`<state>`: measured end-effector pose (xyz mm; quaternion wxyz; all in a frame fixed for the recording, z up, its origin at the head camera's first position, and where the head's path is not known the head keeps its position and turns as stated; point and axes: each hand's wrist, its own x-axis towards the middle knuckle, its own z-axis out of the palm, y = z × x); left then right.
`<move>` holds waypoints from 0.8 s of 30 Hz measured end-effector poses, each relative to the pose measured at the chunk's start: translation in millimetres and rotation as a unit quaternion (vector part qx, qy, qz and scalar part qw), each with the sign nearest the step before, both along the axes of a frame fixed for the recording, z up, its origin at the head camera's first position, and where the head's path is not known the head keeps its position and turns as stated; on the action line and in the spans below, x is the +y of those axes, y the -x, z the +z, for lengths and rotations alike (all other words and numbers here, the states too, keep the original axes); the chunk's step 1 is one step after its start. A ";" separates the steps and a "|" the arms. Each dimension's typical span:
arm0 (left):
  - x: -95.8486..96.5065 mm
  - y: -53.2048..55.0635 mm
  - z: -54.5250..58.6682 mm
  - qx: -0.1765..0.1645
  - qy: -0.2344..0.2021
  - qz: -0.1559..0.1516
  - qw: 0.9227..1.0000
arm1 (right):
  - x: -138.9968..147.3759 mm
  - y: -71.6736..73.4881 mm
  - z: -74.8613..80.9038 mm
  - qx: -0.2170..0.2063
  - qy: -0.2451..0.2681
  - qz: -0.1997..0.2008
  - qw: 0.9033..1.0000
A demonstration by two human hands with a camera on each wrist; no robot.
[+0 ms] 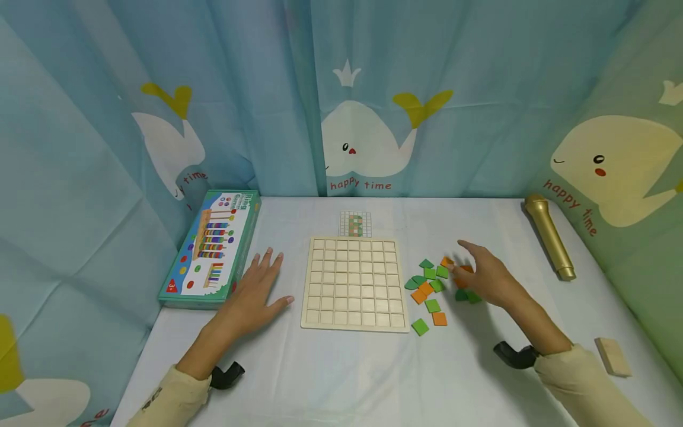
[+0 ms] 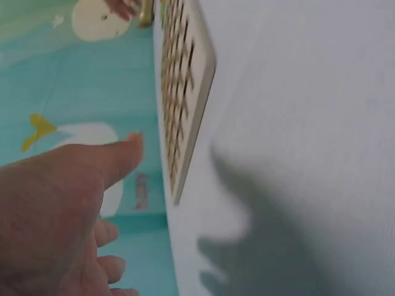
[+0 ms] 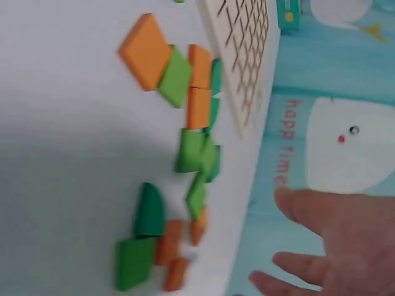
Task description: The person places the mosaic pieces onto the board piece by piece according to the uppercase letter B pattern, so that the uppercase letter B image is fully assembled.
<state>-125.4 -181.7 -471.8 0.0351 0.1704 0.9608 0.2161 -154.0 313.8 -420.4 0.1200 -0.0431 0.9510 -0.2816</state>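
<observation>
A cream grid board (image 1: 354, 329) lies flat mid-table, its square cells bare. Just behind it is a small pattern card (image 1: 365, 224) printed with a grid. Right of the board, loose tiles are scattered: light green squares (image 1: 420, 327), orange squares (image 1: 440, 319) and dark green curved pieces (image 1: 426, 263). My right hand (image 1: 488, 276) hovers above the far-right tiles, hiding some; its thumb (image 3: 302, 206) and fingers are apart and hold nothing. Fingers spread, my left hand (image 1: 253, 296) is left of the board, held over the table with its shadow (image 2: 247, 228) below.
A green game box (image 1: 216, 252) lies at the left edge, close to my left hand. A gold microphone-shaped object (image 1: 551, 237) lies at the far right, with a wooden block (image 1: 613, 357) nearer me. Whale-print curtains (image 1: 368, 139) enclose the table.
</observation>
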 end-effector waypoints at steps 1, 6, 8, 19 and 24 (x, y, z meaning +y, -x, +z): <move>2.9 -0.8 -1.4 -0.008 -0.007 -0.006 1.000 | 2.9 1.0 -3.1 0.001 0.004 -0.012 1.000; 16.5 -5.0 -9.0 -0.056 -0.017 -0.028 0.998 | 16.0 6.4 -21.7 0.012 0.005 -0.050 0.999; 20.2 -6.3 -12.2 -0.070 -0.017 -0.035 0.997 | 18.9 9.0 -29.3 0.012 0.011 -0.055 0.998; 25.3 -7.6 -18.8 -0.084 0.001 -0.056 0.995 | 16.5 24.8 -55.0 0.046 0.013 -0.036 0.998; 27.0 -7.4 -15.6 -0.086 0.007 -0.054 0.995 | 14.8 28.5 -56.7 0.052 0.006 -0.029 0.998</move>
